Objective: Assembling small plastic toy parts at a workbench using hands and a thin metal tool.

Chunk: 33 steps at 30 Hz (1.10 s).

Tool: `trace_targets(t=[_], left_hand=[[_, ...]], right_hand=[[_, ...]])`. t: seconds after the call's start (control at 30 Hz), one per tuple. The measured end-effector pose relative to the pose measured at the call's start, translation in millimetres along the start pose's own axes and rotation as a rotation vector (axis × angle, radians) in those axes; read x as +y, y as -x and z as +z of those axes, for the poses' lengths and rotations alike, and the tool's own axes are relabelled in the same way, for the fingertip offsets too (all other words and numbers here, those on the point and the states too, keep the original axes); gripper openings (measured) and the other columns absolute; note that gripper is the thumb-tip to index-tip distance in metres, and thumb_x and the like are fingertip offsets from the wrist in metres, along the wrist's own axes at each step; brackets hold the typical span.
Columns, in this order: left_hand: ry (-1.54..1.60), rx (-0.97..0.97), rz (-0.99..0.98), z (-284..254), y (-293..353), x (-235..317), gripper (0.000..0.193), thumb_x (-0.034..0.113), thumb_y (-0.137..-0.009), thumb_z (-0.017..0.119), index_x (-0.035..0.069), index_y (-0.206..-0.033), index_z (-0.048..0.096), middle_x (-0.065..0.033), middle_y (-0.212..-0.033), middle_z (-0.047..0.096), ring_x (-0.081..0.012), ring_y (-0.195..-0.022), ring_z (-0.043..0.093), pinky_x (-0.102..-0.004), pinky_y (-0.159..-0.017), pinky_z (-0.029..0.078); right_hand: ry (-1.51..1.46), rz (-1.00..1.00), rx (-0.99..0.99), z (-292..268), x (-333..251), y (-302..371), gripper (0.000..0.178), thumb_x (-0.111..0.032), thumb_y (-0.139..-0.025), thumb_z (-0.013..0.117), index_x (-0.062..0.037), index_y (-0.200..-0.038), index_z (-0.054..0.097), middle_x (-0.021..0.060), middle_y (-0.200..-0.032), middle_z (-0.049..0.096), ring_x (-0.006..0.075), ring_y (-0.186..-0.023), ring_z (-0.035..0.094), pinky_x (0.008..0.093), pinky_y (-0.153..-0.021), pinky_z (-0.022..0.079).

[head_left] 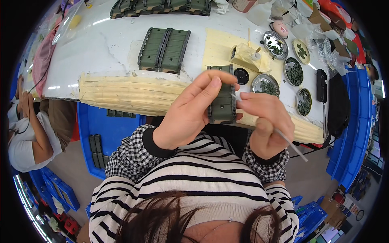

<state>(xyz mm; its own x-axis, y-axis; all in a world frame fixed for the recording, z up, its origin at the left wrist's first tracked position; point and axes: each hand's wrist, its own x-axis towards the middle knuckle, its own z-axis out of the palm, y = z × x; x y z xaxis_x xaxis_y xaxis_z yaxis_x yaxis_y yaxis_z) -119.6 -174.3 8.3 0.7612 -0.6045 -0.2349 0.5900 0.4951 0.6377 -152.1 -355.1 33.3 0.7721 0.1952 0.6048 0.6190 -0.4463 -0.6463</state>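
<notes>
My left hand (178,111) grips a dark green rectangular plastic part (222,101) with ridged long edges and a camouflage patch at its near end. Its thumb and forefinger lie over the top of the part, above the table's front edge. Close against the part's right side is my right hand (271,123), closed around a thin whitish stick-like tool (292,146). One end of the tool points at the part's right edge; the other sticks out below the hand. Motion blurs the right fingers, and the tool's exact kind is unclear.
Two similar green parts (164,50) lie side by side on the white table, with a row of camouflage parts (160,7) behind. Round dishes (293,71) of small green pieces, a tape-covered block (249,57) and a black round cap (241,76) stand right. A blue bin (91,117) is below left.
</notes>
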Motion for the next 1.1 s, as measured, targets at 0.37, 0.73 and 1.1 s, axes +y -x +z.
trace_targets(t=[0.37,0.73,1.1], left_hand=[[0.131,0.125,0.013,-6.2,13.1,12.1,0.050,-0.001,-0.089,0.053,0.006,-0.135,0.036,-0.0200,-0.125,0.054,-0.0307,-0.115,0.057,-0.0461,-0.100,0.048],[0.069,0.240,0.098,-7.4,16.3,16.8,0.039,0.008,-0.092,0.053,0.010,-0.129,0.042,-0.0192,-0.116,0.060,-0.0249,-0.107,0.062,-0.0374,-0.085,0.056],[0.332,0.219,0.023,-8.6,6.9,19.7,0.034,0.008,-0.090,0.055,0.000,-0.122,0.047,-0.0199,-0.114,0.060,-0.0245,-0.109,0.061,-0.0328,-0.087,0.056]], right_hand=[[0.142,0.422,0.193,10.5,40.5,17.4,0.013,-0.010,-0.091,0.059,-0.0021,-0.093,0.069,0.0037,-0.079,0.067,0.0171,-0.079,0.051,0.0281,-0.071,0.044],[0.150,0.385,0.183,15.9,48.0,17.6,0.015,-0.011,-0.092,0.058,-0.0015,-0.093,0.069,0.0046,-0.081,0.068,0.0171,-0.080,0.051,0.0282,-0.071,0.044],[-0.257,0.204,0.082,8.2,-0.8,4.9,0.021,-0.013,-0.093,0.054,0.0030,-0.098,0.068,0.0156,-0.098,0.069,0.0265,-0.094,0.064,0.0342,-0.084,0.048]])
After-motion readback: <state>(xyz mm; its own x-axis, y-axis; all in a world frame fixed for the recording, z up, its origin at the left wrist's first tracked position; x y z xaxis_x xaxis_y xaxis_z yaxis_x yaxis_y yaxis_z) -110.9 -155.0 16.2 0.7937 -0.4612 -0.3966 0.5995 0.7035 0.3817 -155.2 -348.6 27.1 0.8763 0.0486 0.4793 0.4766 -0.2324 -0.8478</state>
